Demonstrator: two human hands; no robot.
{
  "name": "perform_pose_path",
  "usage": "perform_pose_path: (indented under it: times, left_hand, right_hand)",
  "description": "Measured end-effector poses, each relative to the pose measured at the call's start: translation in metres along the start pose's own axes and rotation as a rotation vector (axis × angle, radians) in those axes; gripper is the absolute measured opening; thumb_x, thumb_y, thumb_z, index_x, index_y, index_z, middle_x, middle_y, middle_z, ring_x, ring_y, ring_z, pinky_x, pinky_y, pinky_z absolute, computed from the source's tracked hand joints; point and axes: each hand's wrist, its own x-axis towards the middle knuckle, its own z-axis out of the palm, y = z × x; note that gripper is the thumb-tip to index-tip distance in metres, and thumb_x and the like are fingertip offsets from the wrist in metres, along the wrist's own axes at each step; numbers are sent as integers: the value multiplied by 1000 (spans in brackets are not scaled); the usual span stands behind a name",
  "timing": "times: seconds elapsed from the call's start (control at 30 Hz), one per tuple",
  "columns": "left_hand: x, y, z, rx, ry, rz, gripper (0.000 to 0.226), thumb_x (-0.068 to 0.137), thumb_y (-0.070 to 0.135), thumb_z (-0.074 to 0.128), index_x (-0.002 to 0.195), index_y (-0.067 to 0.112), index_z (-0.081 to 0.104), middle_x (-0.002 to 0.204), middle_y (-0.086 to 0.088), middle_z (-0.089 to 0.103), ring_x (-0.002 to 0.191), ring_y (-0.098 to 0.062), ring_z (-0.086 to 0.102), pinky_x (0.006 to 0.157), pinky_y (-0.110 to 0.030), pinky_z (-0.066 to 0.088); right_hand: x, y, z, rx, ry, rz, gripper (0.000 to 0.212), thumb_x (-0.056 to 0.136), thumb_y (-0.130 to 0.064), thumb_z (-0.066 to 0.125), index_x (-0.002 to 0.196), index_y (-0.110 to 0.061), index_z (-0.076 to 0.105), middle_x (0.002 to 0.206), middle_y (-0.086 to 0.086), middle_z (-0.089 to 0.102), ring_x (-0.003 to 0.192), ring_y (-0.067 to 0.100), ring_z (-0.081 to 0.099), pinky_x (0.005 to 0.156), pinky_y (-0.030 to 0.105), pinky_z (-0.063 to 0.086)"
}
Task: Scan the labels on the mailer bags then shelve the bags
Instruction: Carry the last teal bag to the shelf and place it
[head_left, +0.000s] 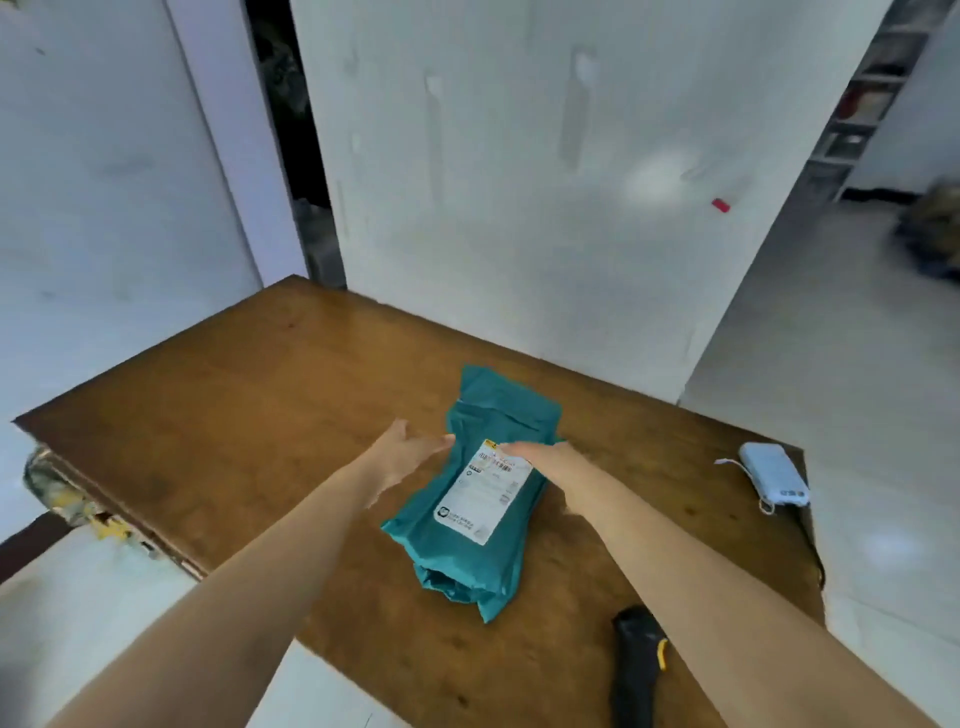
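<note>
On worktop (218, 415): both hands (402, 454) (540, 460) open-fingered around teal mailer bags (467, 525); scanner (636, 670) unused. Next, probably grip, lift.

Arms: two are seen, bare along the whole visible length; no sleeves are worn.
Left hand (402, 452): bare; no glove, ring or watch is seen.
Right hand (548, 460): bare; nothing is worn at the wrist.

Wooden table (218, 415): mailer bags (488, 415), scanner (636, 670), power bank (775, 474).
</note>
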Motion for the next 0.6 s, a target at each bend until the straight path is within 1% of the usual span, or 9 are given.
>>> perform_pose_path:
  times: [0.07,0.1,0.17,0.23,0.3,0.4,0.43,0.53,0.6]
  left_hand:
    - [41,-10,6,-147,-134,-71,113,47,73,73,139,20,36,146,-2,41,128,-29,43,109,-47,34]
    - [54,-13,10,-182,-189,-90,107,47,70,75,135,20,41,142,0,44,126,-28,44,109,-46,34]
    - [71,-17,19,-240,-290,-135,84,56,61,76,123,17,54,132,-2,56,117,-27,53,105,-42,39]
    - [86,-21,27,-292,-432,-154,54,71,50,71,111,13,65,116,-10,68,101,-29,64,99,-42,47]
    - [101,-28,33,-313,-561,-149,51,77,45,68,115,10,65,110,-12,71,102,-33,66,98,-45,49]
    - [116,-36,38,-351,-627,-160,74,67,50,76,126,11,55,113,-11,70,103,-31,67,93,-44,51]
    - [119,-36,39,-363,-641,-162,74,66,49,76,126,11,55,114,-11,70,100,-29,67,91,-43,52]
    - [123,-32,45,-440,-745,-156,41,77,39,64,105,9,68,104,-12,72,87,-25,69,87,-39,51]
    - [121,-23,44,-479,-770,-143,30,88,33,56,99,8,68,95,-11,74,80,-23,70,83,-36,53]
  right_hand:
    - [13,12,3,166,-38,187,102,65,-52,81,147,-17,31,157,5,27,142,30,27,112,52,23]
    - [18,17,5,203,-59,252,106,64,-52,81,149,-19,27,159,6,22,144,31,23,114,57,18]
    - [32,25,9,260,-71,326,114,60,-54,82,151,-19,23,160,8,20,145,32,21,114,60,17]
    - [44,31,17,284,-90,361,125,42,-62,85,147,-21,32,154,9,33,139,33,33,112,60,23]
    - [53,37,24,323,-98,367,119,31,-64,84,136,-23,46,140,7,50,126,31,48,109,58,32]
    - [59,44,31,381,-56,354,99,35,-63,83,122,-24,58,124,4,63,113,27,59,104,54,41]
    - [61,46,33,411,-51,344,93,37,-61,83,119,-24,60,120,4,66,110,26,61,103,52,42]
    - [63,49,39,498,-43,338,89,39,-59,84,117,-22,65,114,4,71,108,27,65,102,49,45]
    - [61,50,42,567,-34,324,90,39,-58,85,119,-22,65,115,5,71,109,27,65,103,49,45]
